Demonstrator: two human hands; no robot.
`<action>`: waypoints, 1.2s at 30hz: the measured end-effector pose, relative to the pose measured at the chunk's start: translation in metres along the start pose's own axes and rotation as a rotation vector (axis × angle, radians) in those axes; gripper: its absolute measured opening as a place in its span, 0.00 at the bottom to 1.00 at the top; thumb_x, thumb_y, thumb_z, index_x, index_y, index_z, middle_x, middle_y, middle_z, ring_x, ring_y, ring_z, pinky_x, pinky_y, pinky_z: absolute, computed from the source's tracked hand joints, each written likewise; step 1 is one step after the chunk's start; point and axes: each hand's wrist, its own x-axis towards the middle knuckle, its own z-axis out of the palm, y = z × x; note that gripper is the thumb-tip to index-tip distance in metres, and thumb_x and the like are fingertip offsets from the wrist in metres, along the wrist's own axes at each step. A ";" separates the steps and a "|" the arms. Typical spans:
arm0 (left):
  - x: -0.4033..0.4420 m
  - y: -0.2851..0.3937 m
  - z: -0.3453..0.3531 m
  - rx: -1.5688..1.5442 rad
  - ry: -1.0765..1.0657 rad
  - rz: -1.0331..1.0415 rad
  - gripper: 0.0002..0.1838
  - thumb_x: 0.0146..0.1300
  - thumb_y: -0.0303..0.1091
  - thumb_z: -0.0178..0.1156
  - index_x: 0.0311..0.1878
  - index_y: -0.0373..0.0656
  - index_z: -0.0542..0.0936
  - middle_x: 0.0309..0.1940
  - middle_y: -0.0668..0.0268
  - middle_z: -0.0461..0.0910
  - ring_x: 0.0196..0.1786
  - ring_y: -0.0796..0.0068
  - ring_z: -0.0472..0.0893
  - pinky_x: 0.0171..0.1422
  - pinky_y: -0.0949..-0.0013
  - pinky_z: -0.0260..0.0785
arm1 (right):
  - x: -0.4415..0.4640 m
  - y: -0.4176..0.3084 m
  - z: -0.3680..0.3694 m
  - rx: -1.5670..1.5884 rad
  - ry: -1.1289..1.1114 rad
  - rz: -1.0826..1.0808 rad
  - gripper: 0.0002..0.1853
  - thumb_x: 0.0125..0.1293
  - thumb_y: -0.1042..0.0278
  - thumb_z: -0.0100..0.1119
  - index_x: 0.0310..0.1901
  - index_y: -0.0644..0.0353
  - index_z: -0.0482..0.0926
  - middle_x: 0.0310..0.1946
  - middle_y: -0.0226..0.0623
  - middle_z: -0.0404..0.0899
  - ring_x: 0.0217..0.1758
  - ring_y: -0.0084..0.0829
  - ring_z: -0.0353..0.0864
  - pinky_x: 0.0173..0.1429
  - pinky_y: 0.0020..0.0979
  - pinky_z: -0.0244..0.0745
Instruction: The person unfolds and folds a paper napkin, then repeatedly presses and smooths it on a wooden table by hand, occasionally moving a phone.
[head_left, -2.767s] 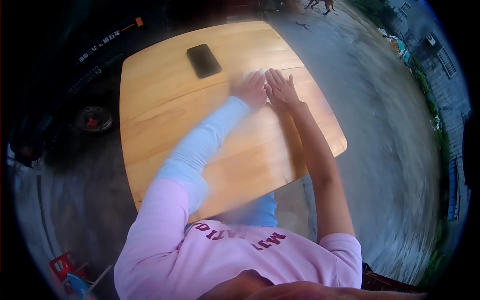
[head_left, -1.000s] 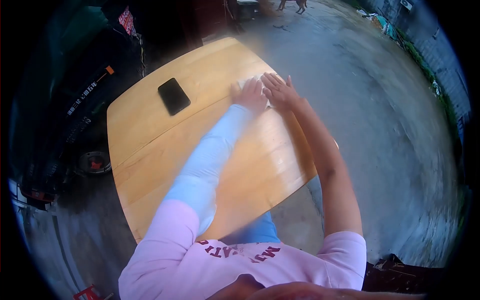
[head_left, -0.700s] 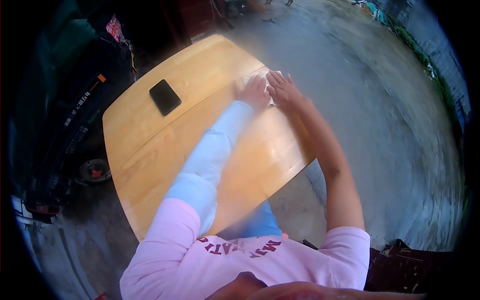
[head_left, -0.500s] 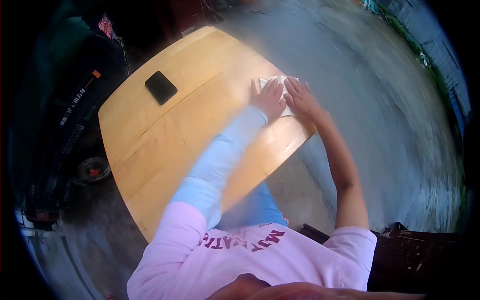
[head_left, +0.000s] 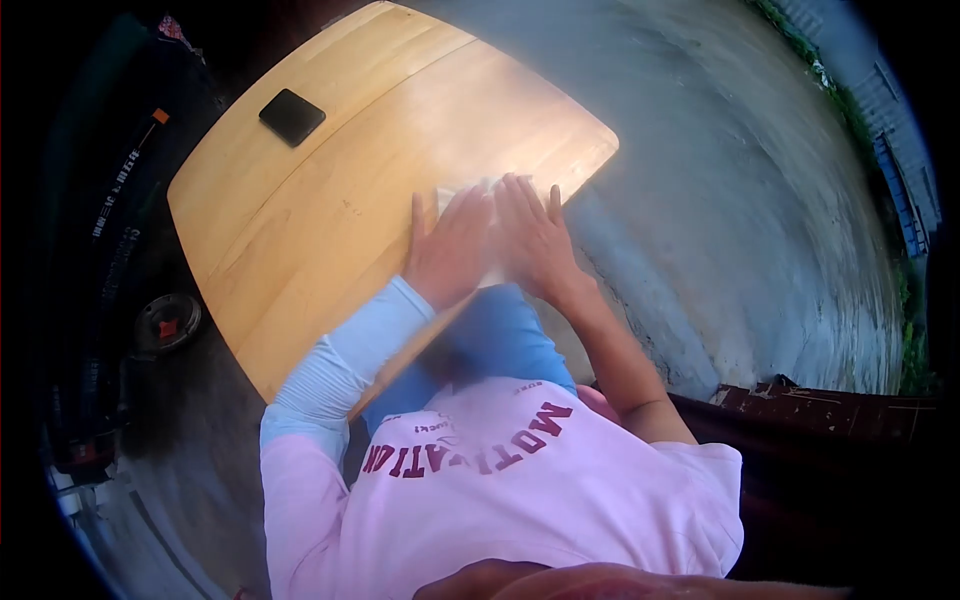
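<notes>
A white cloth (head_left: 446,198) lies on the wooden tabletop (head_left: 310,225), mostly hidden under both hands. My left hand (head_left: 455,245), below a light blue sleeve, presses flat on it with the thumb spread away. Beside it, my right hand (head_left: 535,240) also lies flat with fingers outstretched, its thumb angled to the right. The two hands nearly touch, close to the table edge nearest my body. Neither hand's fingers are curled round the cloth.
A dark phone (head_left: 292,118) rests on the far left part of the table. Left of the table is a dark vehicle with a wheel (head_left: 167,324). Grey concrete floor (head_left: 700,190) stretches to the right. My blue-clad legs (head_left: 500,335) are under the near edge.
Both hands have drawn the cloth from the table's right side back toward my body, and my elbows are more bent. The view has shifted, so the table sits higher and further left.
</notes>
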 end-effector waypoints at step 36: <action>-0.227 -0.250 -0.072 0.132 0.195 -0.861 0.30 0.72 0.40 0.42 0.76 0.42 0.58 0.78 0.57 0.52 0.80 0.61 0.52 0.81 0.55 0.46 | 0.203 -0.336 0.160 0.288 -0.010 -0.678 0.26 0.73 0.52 0.44 0.66 0.59 0.68 0.71 0.35 0.64 0.76 0.31 0.58 0.71 0.73 0.44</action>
